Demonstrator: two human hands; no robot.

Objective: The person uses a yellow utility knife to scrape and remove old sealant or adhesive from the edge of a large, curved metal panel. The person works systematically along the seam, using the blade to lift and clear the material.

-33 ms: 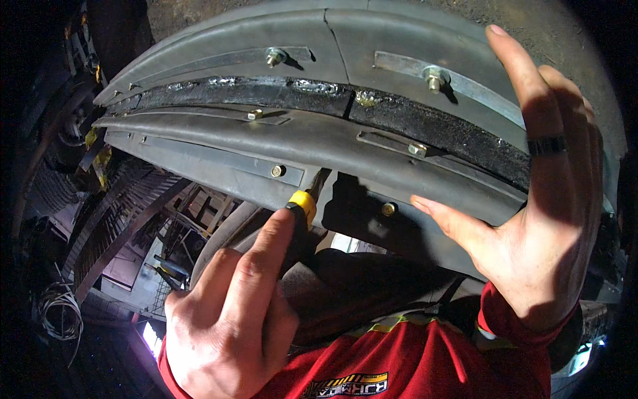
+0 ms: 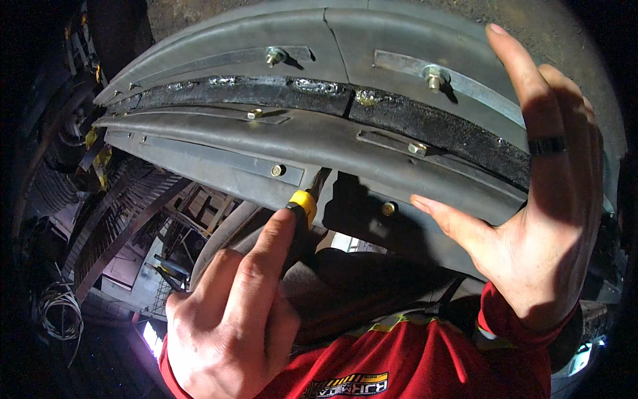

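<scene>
A long curved grey-black rubber skirt (image 2: 266,139) with bolted metal strips spans the view in front of me. My left hand (image 2: 229,312) is closed round a tool with a yellow-and-black handle (image 2: 303,201), the index finger stretched along it. The tool's yellow end meets the lower flap beside a gap between two sections; its tip cannot be made out clearly. My right hand (image 2: 538,199) is open, fingers spread, against the right end of the rubber. A dark band circles one finger. Its thumb reaches over the lower flap near a brass-coloured bolt (image 2: 389,209).
A black, rough strip (image 2: 425,123) runs along the middle of the rubber, split by a seam. Bolts with nuts (image 2: 435,80) stick up from the upper face. Ridged curved parts (image 2: 119,226) and a coil of pale wire (image 2: 61,312) lie at the left.
</scene>
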